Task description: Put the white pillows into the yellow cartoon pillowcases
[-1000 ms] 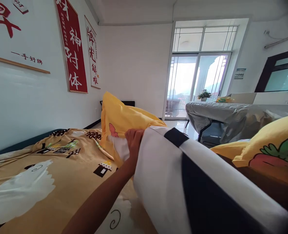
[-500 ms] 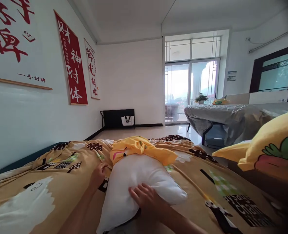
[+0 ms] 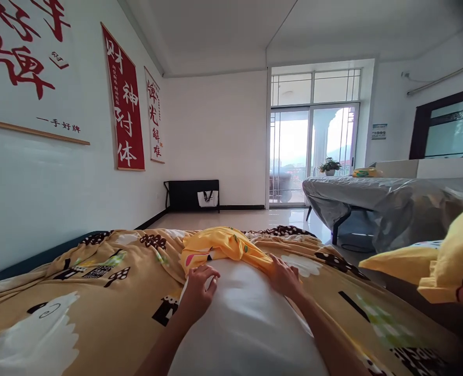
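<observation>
A white pillow point(image 3: 242, 324) lies on the bed in front of me, its far end inside a bunched yellow pillowcase point(image 3: 219, 245). My left hand point(image 3: 198, 290) rests on the pillow's left side at the pillowcase's edge, fingers curled on the fabric. My right hand point(image 3: 284, 277) grips the pillowcase's right edge where it meets the pillow. Both forearms reach forward over the pillow.
A yellow patterned blanket point(image 3: 78, 292) covers the bed. Yellow cartoon pillows point(image 3: 450, 261) lie at the right. A table under grey plastic sheeting point(image 3: 372, 193) stands beyond, near the glass balcony doors point(image 3: 313, 151). Red scrolls point(image 3: 125, 104) hang on the left wall.
The pillow was held up a second ago and now lies flat on the bed. My right hand moved from the pillow's near side forward to the pillowcase edge; my left hand shifted onto the pillow.
</observation>
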Tool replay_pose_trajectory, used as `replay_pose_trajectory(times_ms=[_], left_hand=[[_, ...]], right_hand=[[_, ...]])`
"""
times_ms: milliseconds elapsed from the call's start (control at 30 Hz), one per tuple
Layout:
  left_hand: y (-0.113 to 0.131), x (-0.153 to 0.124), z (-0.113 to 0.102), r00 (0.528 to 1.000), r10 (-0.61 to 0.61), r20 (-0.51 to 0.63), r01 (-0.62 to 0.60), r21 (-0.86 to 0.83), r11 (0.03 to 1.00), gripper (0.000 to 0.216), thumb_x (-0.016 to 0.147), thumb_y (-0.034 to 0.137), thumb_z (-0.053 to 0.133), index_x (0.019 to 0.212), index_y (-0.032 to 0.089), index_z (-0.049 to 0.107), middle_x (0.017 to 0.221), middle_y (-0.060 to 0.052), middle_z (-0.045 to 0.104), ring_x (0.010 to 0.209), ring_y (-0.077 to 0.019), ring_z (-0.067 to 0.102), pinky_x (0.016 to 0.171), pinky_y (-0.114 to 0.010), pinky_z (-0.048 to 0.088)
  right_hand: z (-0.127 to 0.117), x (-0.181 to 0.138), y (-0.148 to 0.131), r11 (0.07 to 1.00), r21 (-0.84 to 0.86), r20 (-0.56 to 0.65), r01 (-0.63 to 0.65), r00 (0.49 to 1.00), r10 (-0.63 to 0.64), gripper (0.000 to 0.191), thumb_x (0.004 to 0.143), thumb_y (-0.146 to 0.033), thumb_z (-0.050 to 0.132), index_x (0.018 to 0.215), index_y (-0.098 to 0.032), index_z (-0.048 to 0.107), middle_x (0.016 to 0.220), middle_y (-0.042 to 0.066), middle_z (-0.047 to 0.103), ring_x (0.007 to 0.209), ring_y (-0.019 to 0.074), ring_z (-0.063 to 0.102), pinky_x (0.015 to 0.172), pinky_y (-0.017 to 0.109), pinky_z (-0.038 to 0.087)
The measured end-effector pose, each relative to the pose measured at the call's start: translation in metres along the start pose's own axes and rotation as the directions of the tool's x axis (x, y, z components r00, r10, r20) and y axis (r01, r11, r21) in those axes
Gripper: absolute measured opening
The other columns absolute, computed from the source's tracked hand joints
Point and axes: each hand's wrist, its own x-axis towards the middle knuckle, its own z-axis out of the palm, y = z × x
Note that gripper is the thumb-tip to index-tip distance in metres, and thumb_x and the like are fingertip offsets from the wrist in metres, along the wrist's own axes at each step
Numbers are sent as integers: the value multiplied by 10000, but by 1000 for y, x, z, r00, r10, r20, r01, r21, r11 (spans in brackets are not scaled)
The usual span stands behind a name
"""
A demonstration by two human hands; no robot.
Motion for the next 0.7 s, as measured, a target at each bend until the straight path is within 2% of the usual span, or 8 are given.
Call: replay_pose_trajectory(times_ms=[133,267,333,400,467,533,633,700], left_hand=[[17,12,-10,1000,-6,16,6,8,1000,182,821,185,477,831,235,652,979,-38,685,988,-207,605,946,-407,391],[31,37,11,996,-80,27,75,145,986,205,809,186,511,973,219,631,1021,-57,679,1019,-219,598,949,-405,383],[33,54,31,992,-129,17,122,224,967,338,812,243,544,1144,185,567,1126,-102,648,1102,-246,566,957,-404,379],[30,71,52,986,-167,17,155,287,945,483,812,308,571,1259,145,486,1222,-153,600,1188,-284,514,985,-426,357],[22,84,70,979,-198,59,171,307,936,409,817,301,569,1184,125,539,1161,-168,630,1147,-293,548,950,-413,386],[11,89,81,970,-213,122,168,300,939,174,817,227,548,948,139,623,963,-133,687,973,-257,627,847,-353,441],[0,81,75,973,-166,160,116,281,953,126,830,156,485,754,170,585,811,-81,673,820,-199,625,778,-297,452],[0,69,55,982,-116,147,72,275,959,158,870,180,424,784,179,557,855,-80,650,838,-194,598,799,-304,448]], right_hand=[[37,-3,16,988,133,-25,-78,996,82,317,824,-193,440,1051,-178,661,1003,102,711,995,273,634,884,400,370],[36,-6,10,978,202,-90,-58,993,77,310,887,-261,366,849,-190,665,947,80,708,915,227,638,839,336,385],[24,-9,3,960,277,-129,38,992,-2,315,899,-282,351,836,-187,644,913,67,692,860,192,621,783,287,396],[7,-15,-5,906,369,-138,209,976,-169,305,900,-303,362,790,-181,620,830,51,662,773,166,584,707,254,393],[-10,-23,-10,834,423,-79,353,932,-354,273,881,-278,396,723,-179,596,754,27,625,703,143,535,657,237,373],[-24,-31,-11,823,418,73,384,889,-452,230,836,-213,428,674,-178,587,691,2,593,653,124,493,629,232,352],[-34,-35,-2,873,373,232,313,880,-415,142,755,-183,512,815,-180,640,792,11,619,700,133,516,664,246,376],[-37,-35,3,912,326,197,247,926,-322,410,716,-237,597,1125,-197,599,1088,73,608,907,195,553,794,307,406]])
